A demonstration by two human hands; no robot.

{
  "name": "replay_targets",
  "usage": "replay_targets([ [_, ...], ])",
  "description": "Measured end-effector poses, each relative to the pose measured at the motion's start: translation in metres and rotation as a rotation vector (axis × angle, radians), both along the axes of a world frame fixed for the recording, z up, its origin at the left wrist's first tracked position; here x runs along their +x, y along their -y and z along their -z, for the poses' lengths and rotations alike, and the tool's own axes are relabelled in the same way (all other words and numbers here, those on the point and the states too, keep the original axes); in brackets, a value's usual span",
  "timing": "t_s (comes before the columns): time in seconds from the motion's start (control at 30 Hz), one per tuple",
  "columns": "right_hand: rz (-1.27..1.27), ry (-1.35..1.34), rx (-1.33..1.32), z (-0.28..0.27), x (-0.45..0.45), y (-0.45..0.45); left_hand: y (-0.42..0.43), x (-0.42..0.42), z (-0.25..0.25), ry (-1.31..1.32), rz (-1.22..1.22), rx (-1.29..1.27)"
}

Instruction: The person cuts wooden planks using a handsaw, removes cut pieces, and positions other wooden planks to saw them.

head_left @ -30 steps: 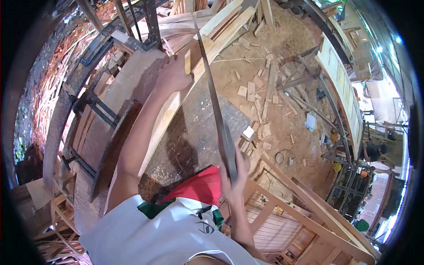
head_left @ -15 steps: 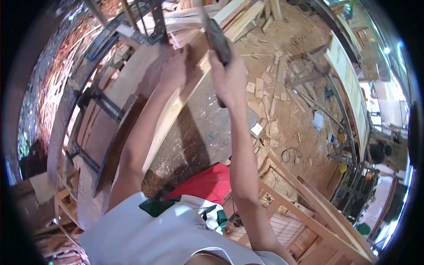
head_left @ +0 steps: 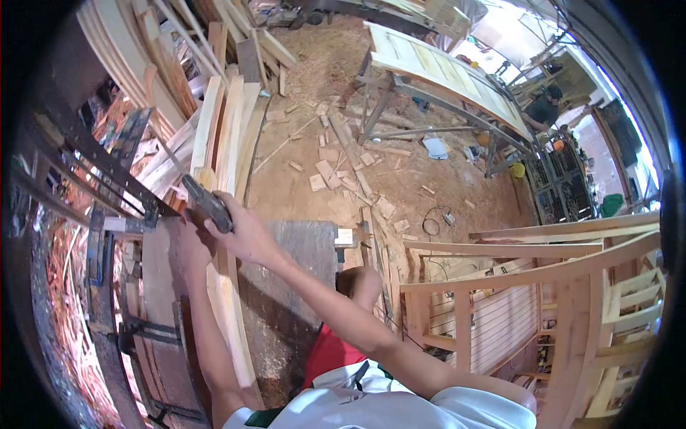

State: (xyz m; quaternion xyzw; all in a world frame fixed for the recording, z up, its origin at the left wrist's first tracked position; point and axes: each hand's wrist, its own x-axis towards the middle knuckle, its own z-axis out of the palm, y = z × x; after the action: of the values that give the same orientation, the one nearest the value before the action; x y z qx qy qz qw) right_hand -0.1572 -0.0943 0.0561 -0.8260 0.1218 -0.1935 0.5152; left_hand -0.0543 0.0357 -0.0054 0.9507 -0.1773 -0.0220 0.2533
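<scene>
In my right hand (head_left: 243, 232) is a dark, thick-handled tool (head_left: 206, 202); a thin grey strip, like a blade, reaches from its far end toward the upper left. I cannot make out its exact kind. My left hand (head_left: 196, 243) is at the far part of a long pale wooden beam (head_left: 227, 314), closed at its left edge, with its fingers partly in shadow. The beam runs lengthwise in front of me, between a worn grey-brown work surface (head_left: 279, 286) and a brown board surface (head_left: 161, 257) with dark metal parts. Both hands are close together.
Dark metal framework (head_left: 100, 171) stands on the left, with wood shavings below. Long planks (head_left: 232, 129) lie ahead. Offcuts (head_left: 329, 171) litter the floor. A panel on trestles (head_left: 443, 71) stands beyond; a slatted wooden frame (head_left: 500, 286) is at right. A person (head_left: 543, 107) is far right.
The view has swung to the right, so the hands and beam appear farther left. My right hand still holds the dark tool, its far end now pointing upper left beside my left hand.
</scene>
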Motion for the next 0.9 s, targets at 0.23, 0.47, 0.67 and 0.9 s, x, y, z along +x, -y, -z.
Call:
replay_targets([
  [0.23,-0.040,-0.099,0.049,-0.013,-0.008,0.002,-0.011,0.016,0.018,0.028,0.138,-0.005],
  [0.47,0.018,0.147,0.094,0.011,-0.003,-0.002,-0.016,0.036,0.050,-0.107,0.131,-0.009],
  [0.67,0.041,0.140,0.055,0.019,-0.009,0.001,-0.006,0.017,0.019,-0.047,0.086,0.130],
  [0.9,-0.019,0.063,0.080,0.027,-0.007,0.000,0.002,0.005,-0.014,-0.119,0.059,0.128],
])
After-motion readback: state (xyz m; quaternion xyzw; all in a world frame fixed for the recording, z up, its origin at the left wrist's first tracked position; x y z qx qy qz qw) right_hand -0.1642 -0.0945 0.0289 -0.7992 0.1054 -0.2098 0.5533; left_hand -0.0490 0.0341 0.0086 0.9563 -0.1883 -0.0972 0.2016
